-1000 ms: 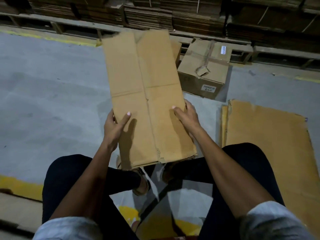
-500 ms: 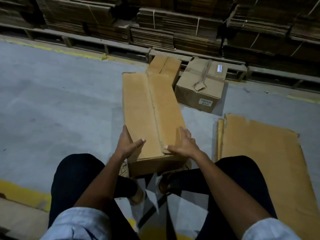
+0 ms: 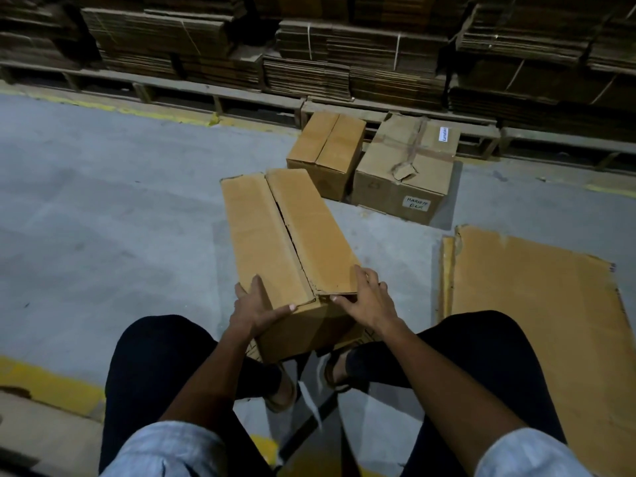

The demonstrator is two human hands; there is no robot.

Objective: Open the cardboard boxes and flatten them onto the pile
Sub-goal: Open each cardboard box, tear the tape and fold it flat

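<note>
A long closed cardboard box (image 3: 275,228) lies on the grey floor between my feet, its two top flaps meeting along a dark centre seam. My left hand (image 3: 254,308) holds its near left corner, fingers down the side and thumb along the near top edge. At the near right corner, my right hand (image 3: 364,297) holds the right flap, with its thumb at the flap's end by the seam. A pile of flattened cardboard (image 3: 537,304) lies on the floor to my right.
Two more closed boxes stand beyond: a plain one (image 3: 327,149) and a taped, labelled one (image 3: 406,173). Bundled flat cardboard stacks (image 3: 344,63) on wooden pallets line the back. A yellow floor line (image 3: 48,383) runs at near left. My knees frame the box.
The box was held up on end in front of me; it has been tipped away and laid flat on the floor. Both hands slid to its near end.
</note>
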